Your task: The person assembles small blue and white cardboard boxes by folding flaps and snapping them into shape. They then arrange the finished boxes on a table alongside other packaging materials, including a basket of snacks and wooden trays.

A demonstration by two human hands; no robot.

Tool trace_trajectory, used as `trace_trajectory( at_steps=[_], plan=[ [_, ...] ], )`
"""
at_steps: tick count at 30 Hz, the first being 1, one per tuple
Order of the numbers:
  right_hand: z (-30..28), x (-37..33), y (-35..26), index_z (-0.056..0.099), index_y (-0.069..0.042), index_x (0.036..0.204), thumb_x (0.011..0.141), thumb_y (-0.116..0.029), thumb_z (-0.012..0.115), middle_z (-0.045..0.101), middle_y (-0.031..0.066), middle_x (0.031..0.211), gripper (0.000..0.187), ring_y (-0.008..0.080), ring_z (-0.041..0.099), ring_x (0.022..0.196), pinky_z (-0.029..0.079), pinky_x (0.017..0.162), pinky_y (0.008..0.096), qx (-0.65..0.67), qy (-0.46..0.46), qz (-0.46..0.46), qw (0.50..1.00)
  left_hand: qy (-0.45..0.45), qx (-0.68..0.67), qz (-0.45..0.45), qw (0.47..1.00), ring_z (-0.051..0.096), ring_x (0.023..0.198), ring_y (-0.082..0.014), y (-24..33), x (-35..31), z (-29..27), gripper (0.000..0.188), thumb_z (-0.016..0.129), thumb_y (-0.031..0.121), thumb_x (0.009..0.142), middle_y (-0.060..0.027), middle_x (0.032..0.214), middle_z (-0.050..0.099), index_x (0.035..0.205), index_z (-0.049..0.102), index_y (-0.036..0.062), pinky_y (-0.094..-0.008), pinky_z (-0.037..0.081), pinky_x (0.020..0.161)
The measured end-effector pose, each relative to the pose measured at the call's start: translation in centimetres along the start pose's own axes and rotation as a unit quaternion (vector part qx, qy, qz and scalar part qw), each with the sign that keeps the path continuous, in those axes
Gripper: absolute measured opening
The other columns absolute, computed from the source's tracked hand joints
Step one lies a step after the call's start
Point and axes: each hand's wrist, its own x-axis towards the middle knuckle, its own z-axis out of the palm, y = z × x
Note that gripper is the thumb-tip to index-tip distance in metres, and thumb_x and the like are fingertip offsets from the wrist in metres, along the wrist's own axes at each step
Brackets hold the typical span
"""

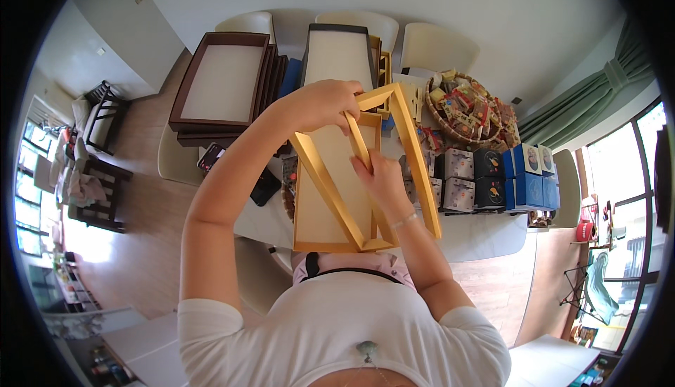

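Both my hands are closed on a gold cardboard divider (413, 155) folded in a zigzag, held tilted in front of me. My left hand (330, 109) grips its upper part near a fold. Lower down, my right hand (385, 181) wraps round the middle strip. Beneath the divider lies a shallow gold box (298, 207) with a pale bottom, at the near edge of the table. The divider's lower left fold reaches the box's near end; whether it rests there I cannot tell.
Dark brown box lids (184, 91) are stacked at the back left, near a black-rimmed tray (305, 56). A wicker basket (464, 137) of small wrapped packets stands at the right. Several small boxes, including blue ones (529, 191), line the table's right side. Chairs (436, 46) surround the table.
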Motion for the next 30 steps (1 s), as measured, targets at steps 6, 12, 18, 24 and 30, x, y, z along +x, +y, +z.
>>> trace_trajectory(
  at_steps=[6,12,18,24,30],
  plan=[
    [1.2,-5.8,3.7,0.054,0.002,0.091,0.090,-0.016,0.067,0.062,0.0226,0.067,0.022,0.0410,0.063,0.060,0.049,0.053,0.0459,0.057,-0.028,0.043,0.997,0.005,-0.033,0.011,0.999,0.062,0.097,-0.0290,-1.4,0.6,1.2,0.019,0.077,0.015,0.073,-0.0107,0.115,0.059,0.089,0.076,0.0060,-0.0388,0.051,0.082],
    [0.6,-8.7,4.3,0.050,0.004,0.115,0.092,-0.013,0.064,0.062,0.0245,0.069,0.032,0.0423,0.064,0.063,0.049,0.053,0.0465,0.036,-0.040,0.052,0.997,-0.020,-0.014,-0.001,1.000,0.062,0.098,-0.0283,-1.1,1.4,0.7,0.018,0.076,0.015,0.075,-0.0109,0.121,0.058,0.090,0.076,0.0060,-0.0385,0.051,0.084],
    [1.7,-12.0,6.7,0.047,0.004,0.120,0.094,-0.014,0.061,0.061,0.0238,0.068,0.035,0.0432,0.063,0.062,0.048,0.051,0.0470,-0.022,-0.067,0.065,0.995,-0.008,-0.023,0.010,1.000,0.062,0.098,-0.0275,-2.7,1.7,0.8,0.020,0.078,0.015,0.073,-0.0106,0.111,0.061,0.091,0.076,0.0047,-0.0379,0.051,0.084],
    [-3.6,-9.1,1.0,0.059,-0.002,0.112,0.089,-0.017,0.068,0.067,0.0168,0.085,0.030,0.0346,0.067,0.073,0.053,0.061,0.0414,-0.171,-0.006,-0.039,0.985,0.007,-0.047,0.018,0.999,0.063,0.094,-0.0264,-4.1,1.8,-0.7,0.016,0.075,0.007,0.075,-0.0116,0.108,0.060,0.090,0.074,0.0024,-0.0355,0.051,0.081],
    [-8.3,-6.0,1.1,0.062,-0.004,0.107,0.083,-0.017,0.074,0.065,0.0144,0.105,0.030,0.0317,0.063,0.094,0.053,0.076,0.0381,-0.152,0.179,-0.078,0.969,0.033,-0.085,0.017,0.996,0.064,0.092,-0.0243,-5.3,1.2,-2.4,0.018,0.073,0.002,0.076,-0.0123,0.105,0.061,0.094,0.073,-0.0012,-0.0328,0.052,0.079]
  ],
)
